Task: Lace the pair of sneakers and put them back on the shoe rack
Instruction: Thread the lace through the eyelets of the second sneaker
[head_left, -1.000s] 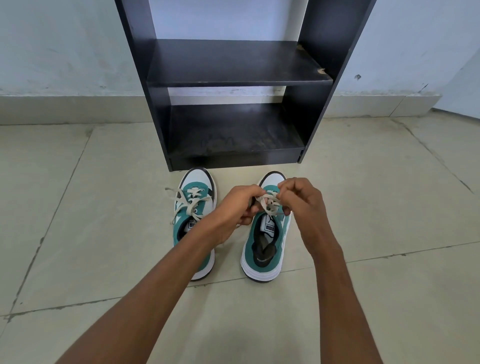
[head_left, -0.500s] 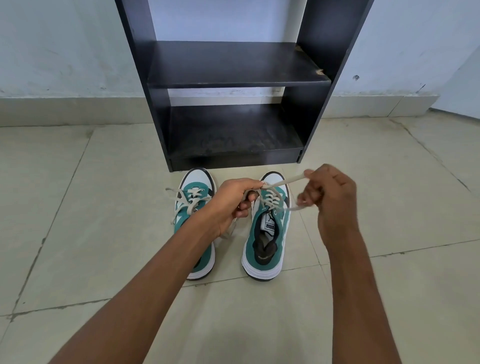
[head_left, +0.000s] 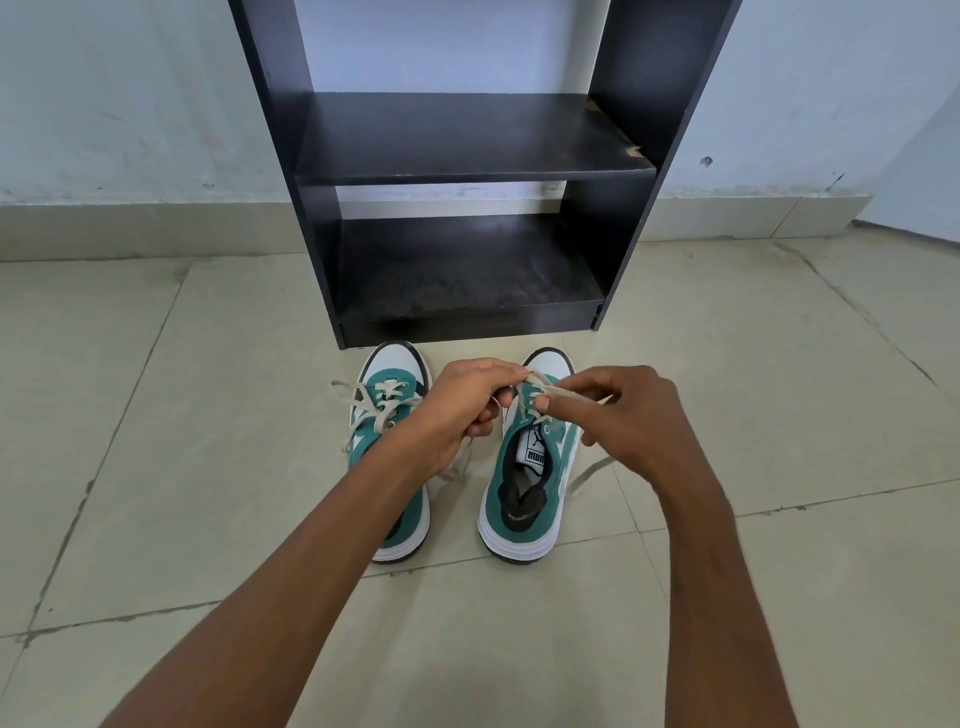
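Hands (head_left: 467, 410) (head_left: 631, 415) pinching lace (head_left: 566, 396), forearms outstretched

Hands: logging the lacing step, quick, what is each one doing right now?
Left hand: closed, pinching the lace over the right sneaker.
Right hand: closed, pinching the same lace.

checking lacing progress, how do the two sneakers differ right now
Both hands, left hand and right hand, work the lace on the right sneaker; the left sneaker lies untouched. The right sneaker's opening and tongue label show; the left sneaker's is hidden under the forearm. Both are teal and white, toes toward the shoe rack, on the floor.
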